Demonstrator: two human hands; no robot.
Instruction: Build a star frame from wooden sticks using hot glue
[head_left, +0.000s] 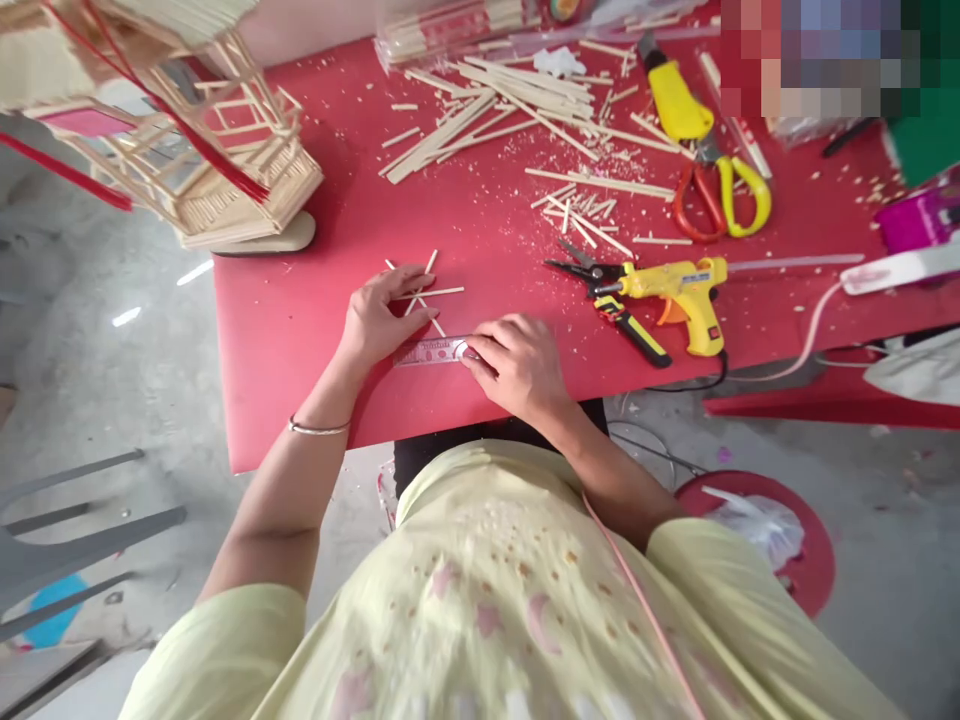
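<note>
Fingers of the left hand stand apart over a small set of crossed sticks, with the thumb below and the forefinger above, as a person in a pale yellow shirt works at a red bench. The thin wooden pieces cross one another in a star-like figure near the front edge; how firmly the left hand presses on them cannot be told. The right hand has its thumb and forefinger pinched on the right end of a clear, pink-patterned ruler, which lies flat just below the crossing, close to the lower tip of one stick.

To the right of the hands, a yellow glue gun lies on its side beside black-and-yellow pliers, a clear rod extending from its rear. Beyond them are scissors with one red and one yellow handle, next to a yellow cutter. Loose sticks and pale shavings cover the far part of the surface. At the far left corner stands a model building made of sticks, hung with red tassels. A plastic bag rests on a red stool below.
</note>
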